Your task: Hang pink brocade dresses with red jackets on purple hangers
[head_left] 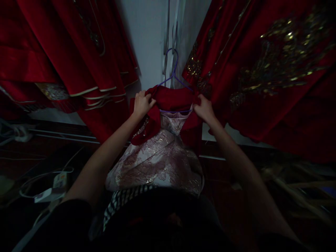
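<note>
A dark red garment [170,99] hangs on a blue wire hanger [173,70] in front of a white wall. Its pale pink patterned lining or skirt [160,161] spreads down toward me. My left hand [142,103] is closed on the garment's left shoulder. My right hand [204,109] is closed on its right shoulder, beside the hanger's end. Both arms reach forward from the bottom of the view.
Red garments with cream trim [86,70] hang at the left. More red fabric with gold embroidery [275,70] hangs at the right. A white power strip with cables [56,185] lies on the dark floor at the lower left. Pale straps [170,31] hang down the wall.
</note>
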`<control>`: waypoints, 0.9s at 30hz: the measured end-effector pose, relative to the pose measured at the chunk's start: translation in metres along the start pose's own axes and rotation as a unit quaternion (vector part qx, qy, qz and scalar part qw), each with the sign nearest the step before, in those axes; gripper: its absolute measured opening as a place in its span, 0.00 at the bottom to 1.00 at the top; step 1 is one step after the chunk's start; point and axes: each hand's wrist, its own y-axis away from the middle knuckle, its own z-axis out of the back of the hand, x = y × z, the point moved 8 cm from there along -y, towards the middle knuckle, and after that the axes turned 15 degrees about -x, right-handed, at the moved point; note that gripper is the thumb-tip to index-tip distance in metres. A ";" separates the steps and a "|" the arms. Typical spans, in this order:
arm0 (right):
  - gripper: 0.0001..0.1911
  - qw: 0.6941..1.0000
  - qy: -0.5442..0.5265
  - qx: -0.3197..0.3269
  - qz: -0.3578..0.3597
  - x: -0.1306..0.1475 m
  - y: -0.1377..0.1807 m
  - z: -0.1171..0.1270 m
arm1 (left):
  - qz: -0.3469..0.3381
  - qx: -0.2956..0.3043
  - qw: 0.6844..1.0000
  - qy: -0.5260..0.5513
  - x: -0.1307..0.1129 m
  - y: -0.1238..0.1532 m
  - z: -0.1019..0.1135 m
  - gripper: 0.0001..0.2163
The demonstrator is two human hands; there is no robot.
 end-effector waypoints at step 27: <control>0.15 0.959 -0.266 0.079 0.059 0.065 0.046 -0.048 | 0.099 0.010 0.965 0.242 -0.040 0.047 0.034 0.12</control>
